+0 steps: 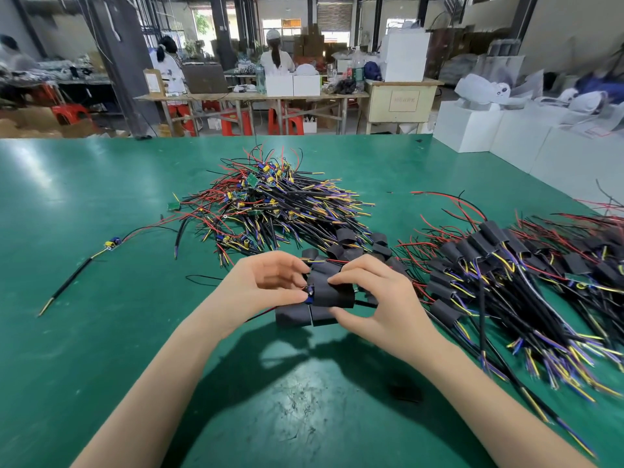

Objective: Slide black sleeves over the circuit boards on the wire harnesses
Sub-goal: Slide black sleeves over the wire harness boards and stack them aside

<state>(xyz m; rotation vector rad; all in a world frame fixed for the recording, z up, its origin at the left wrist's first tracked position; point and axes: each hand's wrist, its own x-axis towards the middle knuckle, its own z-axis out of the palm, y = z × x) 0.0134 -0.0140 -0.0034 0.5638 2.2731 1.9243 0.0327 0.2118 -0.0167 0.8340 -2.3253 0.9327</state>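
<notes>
Your left hand is curled, fingertips pinching the circuit board end that pokes out of the black sleeve. Your right hand pinches that sleeve, index on top, thumb underneath. The sleeve sits between your hands, just above the green table. Two loose sleeves lie right under it. The unsleeved harness pile is beyond your hands; the sleeved pile is to your right. A single harness lies well off to the left.
</notes>
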